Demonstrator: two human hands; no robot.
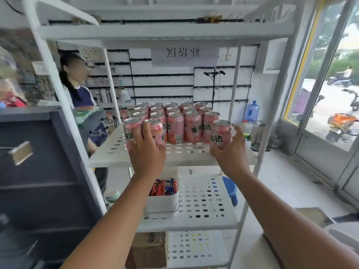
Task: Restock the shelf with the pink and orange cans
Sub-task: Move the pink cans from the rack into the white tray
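Several pink and orange cans stand in rows on the white perforated middle shelf. My left hand wraps around two front cans at the left end of the rows, fingers reaching between them. My right hand grips a single can at the front right, thumb and fingers curled around its body. This can stands on the shelf, a little apart from the rows.
A white bin of red and blue packets sits on the lower shelf. A dark cabinet stands to the left, with a person behind the rack. A cardboard box is below. Glass doors are at the right.
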